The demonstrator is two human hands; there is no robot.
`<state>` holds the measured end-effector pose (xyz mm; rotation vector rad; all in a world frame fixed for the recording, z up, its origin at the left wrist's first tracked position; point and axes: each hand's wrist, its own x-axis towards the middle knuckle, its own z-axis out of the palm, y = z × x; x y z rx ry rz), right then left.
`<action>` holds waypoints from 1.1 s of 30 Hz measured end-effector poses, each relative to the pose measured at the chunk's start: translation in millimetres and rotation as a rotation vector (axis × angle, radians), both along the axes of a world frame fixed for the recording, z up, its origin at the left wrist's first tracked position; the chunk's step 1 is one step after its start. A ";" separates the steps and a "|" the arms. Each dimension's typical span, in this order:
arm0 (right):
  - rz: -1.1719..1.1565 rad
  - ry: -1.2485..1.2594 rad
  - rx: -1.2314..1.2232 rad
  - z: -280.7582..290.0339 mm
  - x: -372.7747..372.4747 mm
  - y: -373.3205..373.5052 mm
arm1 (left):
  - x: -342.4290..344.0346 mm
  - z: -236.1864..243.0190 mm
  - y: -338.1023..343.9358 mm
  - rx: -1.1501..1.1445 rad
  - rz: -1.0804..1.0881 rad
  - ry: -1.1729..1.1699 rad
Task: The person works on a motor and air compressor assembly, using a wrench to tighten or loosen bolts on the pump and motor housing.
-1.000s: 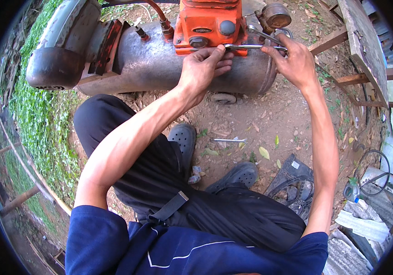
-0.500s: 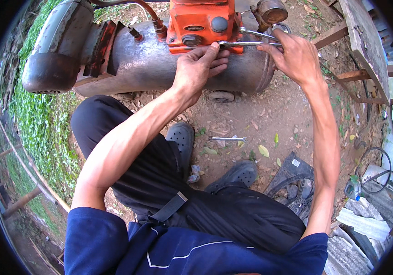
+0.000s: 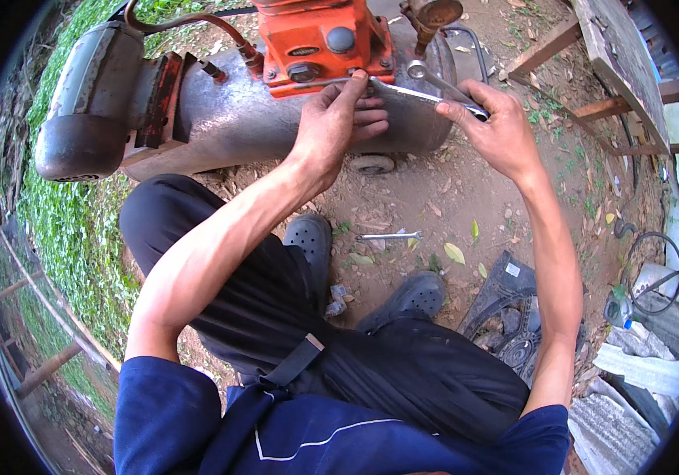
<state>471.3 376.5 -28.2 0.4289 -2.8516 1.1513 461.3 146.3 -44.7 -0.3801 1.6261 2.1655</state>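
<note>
An orange compressor pump [image 3: 296, 36] is mounted on a worn grey air tank [image 3: 233, 119] in front of me. Two metal wrenches are gripped in my right hand [image 3: 502, 131]: a long wrench [image 3: 407, 92] whose far end meets the pump's base, and a ring-ended wrench [image 3: 434, 77] lying just above it. My left hand [image 3: 330, 127] is at the pump's front lower edge, thumb and index finger pinched by the long wrench's tip, the other fingers loosely spread. Whether those fingertips hold the wrench or a bolt is hidden.
A grey electric motor [image 3: 86, 103] sits on the tank's left end, and a gauge [image 3: 438, 12] rises at its right. Another wrench [image 3: 389, 236] lies on the dirt between my shoes. Right of my legs is a dark belt guard [image 3: 506, 317]; broken roofing sheets [image 3: 640, 368] lie beyond.
The long wrench has swung, its handle now slanting lower toward me, as my right hand came down and left. My left hand stays at the pump base. The whole view has shifted slightly.
</note>
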 end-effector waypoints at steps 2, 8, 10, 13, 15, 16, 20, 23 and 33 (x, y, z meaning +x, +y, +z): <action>0.040 -0.159 -0.048 -6.6 6.9 9.7 | 5.7 2.2 2.0 -0.069 -0.091 -0.023; 0.227 -0.648 -0.117 -101.7 36.3 49.2 | 28.0 -9.0 -3.8 -1.239 -1.004 0.603; 0.274 -0.674 0.097 -135.0 54.0 49.7 | 40.5 -24.6 -13.0 -1.427 -1.086 0.838; 0.258 -0.622 0.256 -201.9 92.2 54.1 | 40.3 -12.3 -3.2 -1.464 -1.324 0.659; 0.258 -0.697 0.280 -222.4 105.3 51.2 | 38.3 2.0 4.7 -1.432 -1.439 0.441; 0.227 -0.705 0.231 -228.9 110.2 50.4 | 39.9 -1.1 2.4 -1.443 -1.397 0.535; 0.102 -0.733 0.179 -245.3 119.7 53.6 | 43.9 -9.1 -1.2 -1.443 -1.281 0.739; 0.076 -0.677 0.215 -246.4 114.1 63.1 | 45.8 -6.2 1.9 -1.430 -1.266 0.748; 0.130 -0.437 0.103 -125.3 57.6 36.5 | 45.8 3.4 1.9 -1.422 -1.089 0.953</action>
